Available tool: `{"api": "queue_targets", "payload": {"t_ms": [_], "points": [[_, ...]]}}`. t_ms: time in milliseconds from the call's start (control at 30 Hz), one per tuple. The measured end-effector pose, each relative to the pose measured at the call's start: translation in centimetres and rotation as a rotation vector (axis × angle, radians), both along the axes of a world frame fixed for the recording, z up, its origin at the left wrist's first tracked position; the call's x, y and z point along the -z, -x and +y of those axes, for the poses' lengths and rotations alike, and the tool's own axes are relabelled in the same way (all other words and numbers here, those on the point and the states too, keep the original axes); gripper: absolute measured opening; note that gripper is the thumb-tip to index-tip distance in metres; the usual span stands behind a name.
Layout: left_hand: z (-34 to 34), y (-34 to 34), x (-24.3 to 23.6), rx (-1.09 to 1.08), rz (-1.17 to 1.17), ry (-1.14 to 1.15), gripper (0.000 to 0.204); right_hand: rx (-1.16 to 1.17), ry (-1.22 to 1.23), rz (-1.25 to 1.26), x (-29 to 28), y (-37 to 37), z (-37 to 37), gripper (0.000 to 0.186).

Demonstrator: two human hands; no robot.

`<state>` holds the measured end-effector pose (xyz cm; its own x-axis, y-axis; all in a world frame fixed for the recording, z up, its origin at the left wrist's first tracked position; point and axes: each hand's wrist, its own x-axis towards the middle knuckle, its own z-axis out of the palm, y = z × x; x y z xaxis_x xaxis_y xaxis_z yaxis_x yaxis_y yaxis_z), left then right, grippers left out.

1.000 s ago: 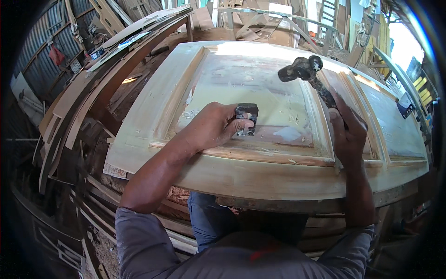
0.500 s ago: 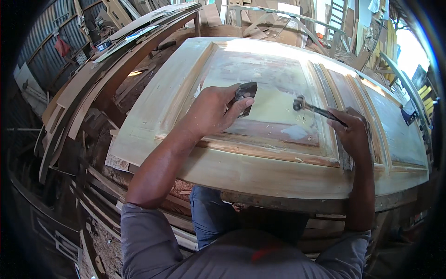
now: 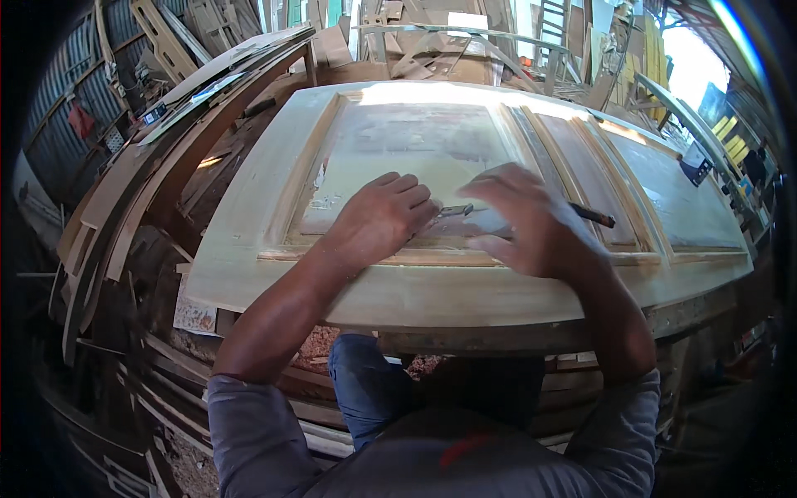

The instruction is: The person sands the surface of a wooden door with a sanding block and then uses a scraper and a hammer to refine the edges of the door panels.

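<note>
Steady metal tool [image 3: 457, 211], gripped in left hand [image 3: 383, 214], over panelled door [image 3: 415, 295]; cannot determine blurred right hand's [image 3: 535, 226] grip.

The person wears a dark grey shirt [image 3: 374, 461] with a red mark [image 3: 465, 449] on the front. Its left sleeve [image 3: 253, 427] and right sleeve [image 3: 618, 419] end near the elbows, leaving the forearms bare. Below are blue denim trousers [image 3: 362, 383].

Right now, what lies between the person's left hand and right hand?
In the head view, a small metal piece juts from the left hand toward the blurred right hand; around it shows the pale wooden panel.
</note>
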<state>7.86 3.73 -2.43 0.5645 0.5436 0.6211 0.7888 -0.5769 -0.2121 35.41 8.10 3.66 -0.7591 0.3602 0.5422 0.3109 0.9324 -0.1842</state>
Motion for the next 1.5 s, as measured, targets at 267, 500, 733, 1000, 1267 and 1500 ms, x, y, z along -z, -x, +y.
{"api": "queue_targets", "payload": {"t_ms": [267, 500, 733, 1000, 1267, 1500], "points": [[-5.5, 0.5, -1.9, -0.118, -0.261, 0.09, 0.04, 0.131, 0.095, -0.521, 3.4, 1.8, 2.2, 0.024], [-11.5, 4.8, 3.2, -0.459, -0.524, 0.229, 0.052, -0.017, 0.192, -0.37, 4.2, -1.6, 4.4, 0.029], [-10.5, 4.5, 4.0, -0.558, -0.525, 0.297, 0.053, -0.047, 0.21, -0.384, 5.4, -1.5, 6.4, 0.028], [-10.1, 4.0, 3.3, -0.569, -0.504, 0.339, 0.043, -0.055, 0.23, -0.446, 5.1, -1.0, 7.4, 0.03], [-9.8, 4.0, 3.3, -0.569, -0.541, 0.345, 0.036, -0.049, 0.256, -0.443, 5.0, -1.9, 7.9, 0.017], [-10.0, 4.0, 3.8, -0.54, -0.558, 0.338, 0.034, -0.198, 0.136, -0.504, 6.8, -0.5, 10.0, 0.03]]}}
